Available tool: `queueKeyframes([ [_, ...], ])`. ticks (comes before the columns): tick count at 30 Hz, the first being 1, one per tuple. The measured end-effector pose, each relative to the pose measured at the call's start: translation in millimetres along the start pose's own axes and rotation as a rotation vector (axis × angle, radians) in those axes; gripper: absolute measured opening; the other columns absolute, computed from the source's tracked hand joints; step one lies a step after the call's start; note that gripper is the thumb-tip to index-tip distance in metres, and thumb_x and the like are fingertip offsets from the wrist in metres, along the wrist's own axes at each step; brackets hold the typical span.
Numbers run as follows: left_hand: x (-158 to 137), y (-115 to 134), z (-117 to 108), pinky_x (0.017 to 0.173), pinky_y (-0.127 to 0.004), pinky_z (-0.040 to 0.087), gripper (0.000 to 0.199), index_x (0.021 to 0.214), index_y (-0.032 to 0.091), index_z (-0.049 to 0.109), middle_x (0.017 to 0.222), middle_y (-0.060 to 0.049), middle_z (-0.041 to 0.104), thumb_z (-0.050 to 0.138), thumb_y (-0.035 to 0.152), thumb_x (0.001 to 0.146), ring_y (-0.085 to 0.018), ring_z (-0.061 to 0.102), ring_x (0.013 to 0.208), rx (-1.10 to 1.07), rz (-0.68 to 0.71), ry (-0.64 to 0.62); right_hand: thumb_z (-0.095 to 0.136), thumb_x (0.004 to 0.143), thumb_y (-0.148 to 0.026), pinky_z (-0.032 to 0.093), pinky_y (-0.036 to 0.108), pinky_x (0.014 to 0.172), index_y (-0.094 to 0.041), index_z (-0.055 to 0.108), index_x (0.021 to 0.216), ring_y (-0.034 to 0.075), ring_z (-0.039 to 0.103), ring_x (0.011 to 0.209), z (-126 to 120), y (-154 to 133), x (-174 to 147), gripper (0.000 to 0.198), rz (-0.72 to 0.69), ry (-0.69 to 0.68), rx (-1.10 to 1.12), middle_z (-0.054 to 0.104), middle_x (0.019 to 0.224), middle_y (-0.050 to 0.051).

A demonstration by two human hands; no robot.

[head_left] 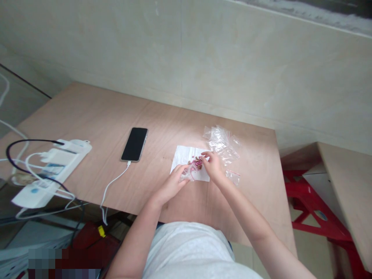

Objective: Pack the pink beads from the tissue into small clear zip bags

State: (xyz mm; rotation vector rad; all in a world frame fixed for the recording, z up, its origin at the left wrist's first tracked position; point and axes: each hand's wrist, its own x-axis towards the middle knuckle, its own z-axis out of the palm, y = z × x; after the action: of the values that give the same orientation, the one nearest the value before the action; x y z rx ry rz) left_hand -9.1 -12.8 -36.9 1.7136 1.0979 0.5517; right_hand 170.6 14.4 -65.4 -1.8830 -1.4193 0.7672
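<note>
Pink and gold beads (pixel 198 163), head view, lie on white paper (pixel 179 155) between the hands, nearest the right grip (pixel 214 167), whose pinch cannot be told; left grip (pixel 175 179) pinches a clear bag (pixel 190 174) at their lower left.

I am seeing pink and brownish-gold pieces (pixel 198 162) and white paper (pixel 181 153). My surface (pixel 165 120) is showing light-brown wood grain.

probably a simple indoor workroom: wooden table (pixel 168 122), pale wall (pixel 130 46), loaded power strip (pixel 54 170), red plastic stool (pixel 316 205).
</note>
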Motion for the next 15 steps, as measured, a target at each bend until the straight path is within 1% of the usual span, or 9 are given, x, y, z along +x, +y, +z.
queueKeyframes([
  [3,-1,0,-2,0.095,-0.033,0.033,0.035,0.110,0.021,0.045,0.111,-0.006,0.049,0.052,0.021,0.075,-0.019,0.044,0.109,0.000,-0.016,0.004,0.047,0.073,-0.018,0.037,0.026,0.072,-0.015,0.064,0.083,0.016,0.052,0.077,15,13,19,0.020,-0.031,-0.038,-0.138,0.057,0.086,0.008],
  [5,-1,0,-3,0.094,-0.033,0.034,0.035,0.110,0.021,0.046,0.111,-0.007,0.049,0.051,0.020,0.075,-0.019,0.045,0.108,-0.002,-0.026,0.005,0.045,0.073,-0.016,0.037,0.026,0.070,-0.015,0.064,0.079,0.016,0.053,0.075,20,17,23,0.020,-0.038,-0.060,-0.182,0.059,0.082,0.007],
  [8,0,-3,-5,0.094,-0.034,0.034,0.034,0.110,0.020,0.046,0.112,-0.007,0.049,0.050,0.020,0.076,-0.019,0.046,0.107,0.001,-0.043,0.007,0.046,0.072,-0.016,0.037,0.025,0.065,-0.015,0.064,0.075,0.015,0.053,0.068,21,21,24,0.017,-0.026,-0.079,-0.187,0.060,0.076,0.006],
  [11,2,-5,-5,0.093,-0.033,0.034,0.034,0.110,0.020,0.045,0.111,-0.007,0.049,0.050,0.020,0.076,-0.019,0.046,0.106,0.005,-0.045,0.008,0.049,0.070,-0.017,0.036,0.024,0.062,-0.015,0.063,0.072,0.014,0.053,0.066,20,25,25,0.013,-0.010,-0.095,-0.178,0.061,0.072,0.005],
  [15,3,-7,-3,0.093,-0.032,0.034,0.034,0.109,0.020,0.045,0.110,-0.007,0.049,0.050,0.019,0.076,-0.019,0.046,0.106,0.005,-0.033,0.001,0.053,0.068,-0.021,0.036,0.023,0.056,-0.015,0.061,0.068,0.013,0.053,0.061,19,31,31,0.010,0.029,-0.097,-0.157,0.061,0.067,0.004],
])
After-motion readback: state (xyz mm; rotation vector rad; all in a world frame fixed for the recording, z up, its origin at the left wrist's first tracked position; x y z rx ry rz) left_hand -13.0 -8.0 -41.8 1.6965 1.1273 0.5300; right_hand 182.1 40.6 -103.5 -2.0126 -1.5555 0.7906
